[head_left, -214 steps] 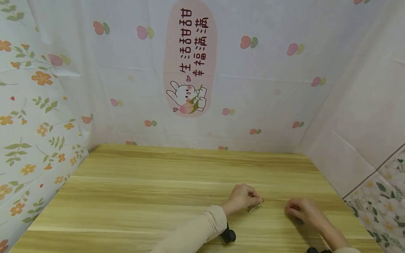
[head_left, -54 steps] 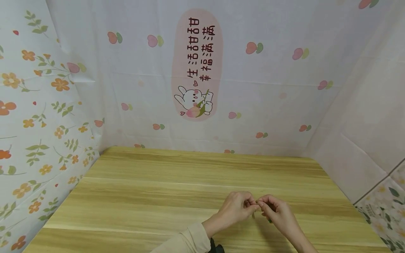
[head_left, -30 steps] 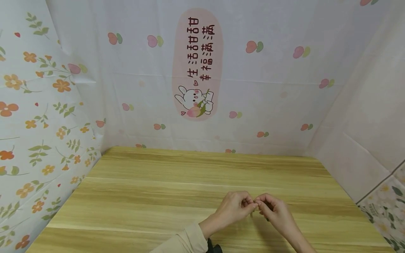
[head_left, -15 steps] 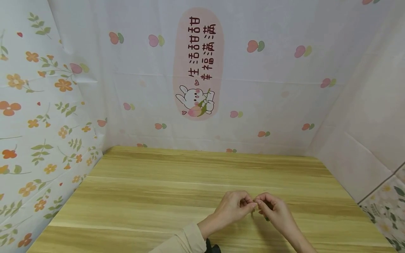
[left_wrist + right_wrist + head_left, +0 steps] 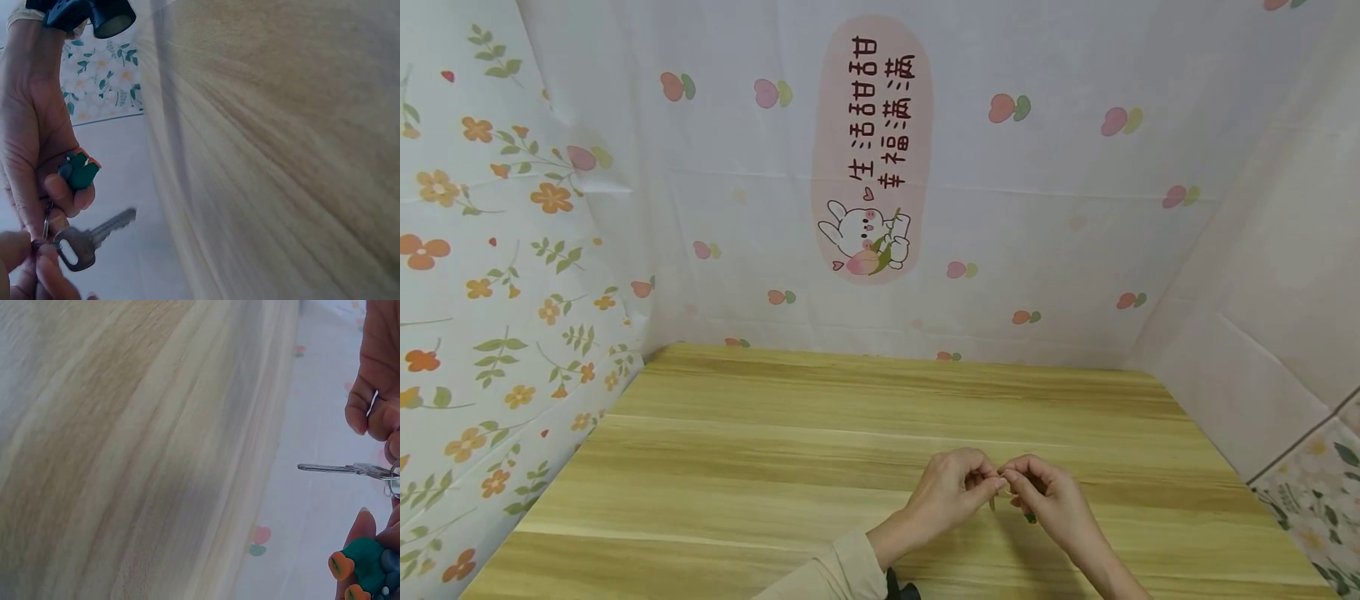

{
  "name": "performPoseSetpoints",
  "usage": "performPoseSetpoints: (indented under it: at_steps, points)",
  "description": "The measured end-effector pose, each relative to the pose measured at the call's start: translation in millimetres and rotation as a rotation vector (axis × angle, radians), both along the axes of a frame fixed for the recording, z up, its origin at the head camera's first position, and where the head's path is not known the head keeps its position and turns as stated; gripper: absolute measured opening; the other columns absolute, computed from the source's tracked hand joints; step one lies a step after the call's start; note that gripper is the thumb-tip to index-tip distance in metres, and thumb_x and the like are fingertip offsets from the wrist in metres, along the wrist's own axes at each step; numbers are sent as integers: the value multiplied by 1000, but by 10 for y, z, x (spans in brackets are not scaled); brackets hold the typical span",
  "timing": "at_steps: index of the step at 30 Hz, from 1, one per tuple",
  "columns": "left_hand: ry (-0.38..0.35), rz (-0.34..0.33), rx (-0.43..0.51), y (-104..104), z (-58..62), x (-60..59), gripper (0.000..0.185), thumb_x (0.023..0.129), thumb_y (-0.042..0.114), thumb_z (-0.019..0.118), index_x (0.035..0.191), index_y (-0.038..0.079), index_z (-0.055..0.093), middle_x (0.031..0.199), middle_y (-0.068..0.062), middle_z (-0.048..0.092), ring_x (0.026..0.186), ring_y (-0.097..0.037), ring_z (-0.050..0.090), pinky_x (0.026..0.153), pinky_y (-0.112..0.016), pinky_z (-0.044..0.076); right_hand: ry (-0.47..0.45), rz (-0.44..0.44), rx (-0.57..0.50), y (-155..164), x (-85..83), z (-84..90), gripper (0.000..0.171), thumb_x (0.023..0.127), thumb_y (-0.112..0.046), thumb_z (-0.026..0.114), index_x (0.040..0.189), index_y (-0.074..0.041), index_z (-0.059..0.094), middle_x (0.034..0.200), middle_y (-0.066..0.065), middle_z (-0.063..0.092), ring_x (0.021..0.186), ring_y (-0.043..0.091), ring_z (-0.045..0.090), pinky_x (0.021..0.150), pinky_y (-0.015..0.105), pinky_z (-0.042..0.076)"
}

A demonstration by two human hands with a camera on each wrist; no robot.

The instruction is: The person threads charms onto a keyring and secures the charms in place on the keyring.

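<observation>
Both hands meet fingertip to fingertip over the counter (image 5: 737,467): left hand (image 5: 951,490) pinches the key ring (image 5: 47,220), right hand (image 5: 1048,498) curls round the green charm (image 5: 78,172). Below the grip, the key (image 5: 94,240) hangs, shaft pointing away from both palms.

My hands: seven seconds back they lay apart on the bench (image 5: 775,467); now my left hand (image 5: 951,492) and right hand (image 5: 1048,500) meet fingertip to fingertip, lifted off it.
Key (image 5: 94,240): then against the wood under my left hand, now dangling between both.
</observation>
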State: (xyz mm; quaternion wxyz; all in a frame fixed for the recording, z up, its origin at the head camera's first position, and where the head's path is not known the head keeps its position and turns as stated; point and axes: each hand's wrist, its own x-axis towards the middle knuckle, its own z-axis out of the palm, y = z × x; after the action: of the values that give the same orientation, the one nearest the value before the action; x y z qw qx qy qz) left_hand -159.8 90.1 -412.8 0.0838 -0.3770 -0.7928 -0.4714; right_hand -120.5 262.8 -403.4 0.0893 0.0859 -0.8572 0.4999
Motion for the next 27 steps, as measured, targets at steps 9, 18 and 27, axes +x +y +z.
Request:
performPoseSetpoints:
  at_steps: [9, 18, 27]
  points:
    - [-100, 14, -2, -15, 19, 9, 18, 91, 23, 63, 77, 12, 64, 63, 9, 58, 49, 9, 37, 43, -11, 36, 133, 27, 54, -40, 4, -30, 8, 91, 0, 57, 89, -4, 64, 65, -1, 56, 51, 5, 48, 42, 22, 42]
    - [-65, 6, 12, -15, -15, 3, 15, 90, 19, 64, 78, 11, 65, 66, 7, 60, 51, 10, 38, 46, -10, 38, 99, 0, 35, -39, -2, -42, 7, 91, -2, 57, 90, -3, 64, 65, -1, 56, 51, 6, 49, 43, 23, 43]
    - [-108, 7, 40, -19, -2, 3, 21, 92, 24, 61, 76, 11, 65, 64, 7, 60, 51, 10, 39, 46, -11, 39, 180, 19, 63, -59, -6, -43, 10, 90, 2, 57, 89, -5, 64, 65, -3, 56, 50, 6, 48, 42, 22, 42]
